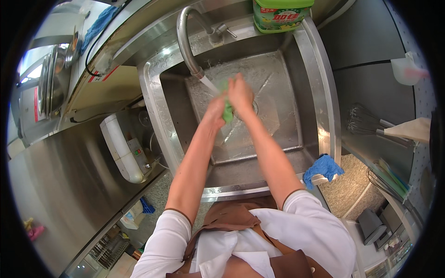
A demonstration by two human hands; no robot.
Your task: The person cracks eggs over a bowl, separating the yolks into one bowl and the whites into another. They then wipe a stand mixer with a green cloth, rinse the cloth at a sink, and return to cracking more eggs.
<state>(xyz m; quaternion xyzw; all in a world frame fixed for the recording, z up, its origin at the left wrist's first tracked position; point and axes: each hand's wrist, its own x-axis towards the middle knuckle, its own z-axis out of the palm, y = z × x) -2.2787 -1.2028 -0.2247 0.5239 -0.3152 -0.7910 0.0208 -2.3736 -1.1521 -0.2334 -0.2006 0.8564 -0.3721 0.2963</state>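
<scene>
Water runs from the curved metal faucet [187, 45] into a stainless steel sink [278, 114]. Under the stream, my left hand [215, 110] and my right hand [240, 93] are close together, both gripping a wet green cloth [227, 112]. Part of the cloth hangs below my fingers, above the drain. The hands are somewhat blurred, and my fingers hide much of the cloth. Water wets the sink floor.
A green detergent jug [283, 15] stands on the sink's back right corner. A blue cloth [323, 170] lies over the front right corner. Whisks [365, 120] hang at the right. A white-and-grey machine [125, 149] is left of the sink.
</scene>
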